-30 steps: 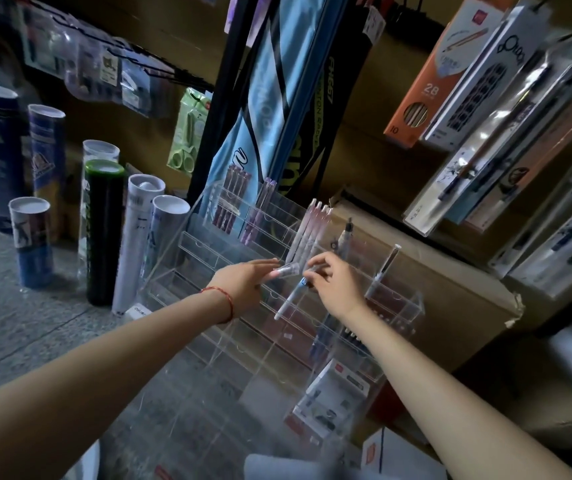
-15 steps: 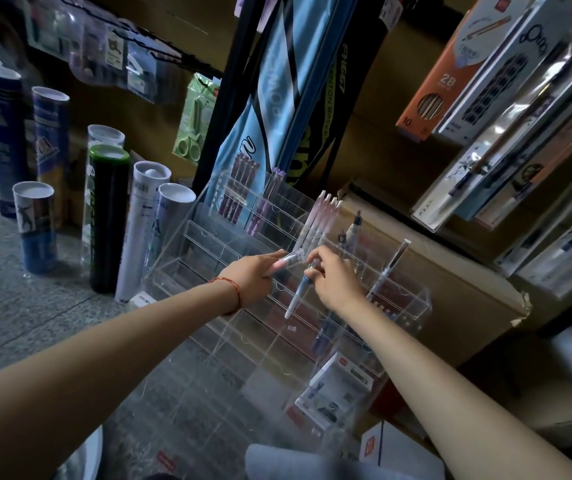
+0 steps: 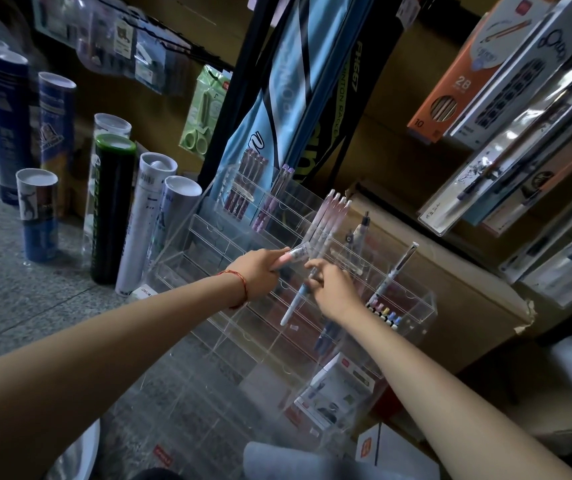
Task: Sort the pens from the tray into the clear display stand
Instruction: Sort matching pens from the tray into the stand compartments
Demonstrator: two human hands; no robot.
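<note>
Head view: a person's two hands meet in front of a clear stand [image 3: 208, 233] with stepped tiers of small compartments, set on the floor and leaning back toward a cardboard box [image 3: 468, 289].

Left hand [image 3: 260, 271]: fingers curled round a pink pen [image 3: 291, 257] with a clear, pale cap. The pen points up and right, level with the middle tiers. A red cord [image 3: 241, 284] circles the wrist.

Right hand [image 3: 333, 285]: fingertips pinch the upper end of a blue pen [image 3: 295, 299], a slim, pale barrel with a white lower end. It slants down and left across the front of the middle tiers. Whether it touches the stand cannot be told.

Stand contents:
- Top tier: a group of maroon pens [image 3: 243, 188] at left, with lilac pens [image 3: 274, 199] beside them.
- Next tier down: four pink-and-white pens [image 3: 329, 223], upright and side by side, just above the hands.
- Right side: a single patterned pen [image 3: 395, 271] with a silver cap stands alone.
- Right end, lower down: a row of pastel caps [image 3: 385, 313].

Tall tubes [image 3: 111, 209] stand on the floor to the left of the stand.
</note>
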